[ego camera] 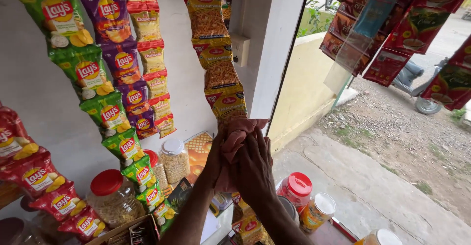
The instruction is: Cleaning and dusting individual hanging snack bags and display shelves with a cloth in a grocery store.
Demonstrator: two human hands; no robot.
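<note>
Both hands (243,164) around cloth (235,137), open doorway (382,142) rightward.

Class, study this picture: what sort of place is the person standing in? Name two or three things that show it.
Probably a small roadside snack stall. Strips of crisp packets hang on the wall, lidded jars of snacks stand on the counter, and the open front faces a dirt road. Both hands grip a reddish cloth.

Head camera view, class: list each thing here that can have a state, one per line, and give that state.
Pink cloth: bunched up, clasped between both hands.
Left hand: closed on the cloth.
Right hand: wrapped over the cloth.
Red-lidded jar: lid on, upright.
White-lidded jar: lid on, upright.
Red-lidded tub: closed.
Green crisp packets: sealed, hanging in a strip.
</note>
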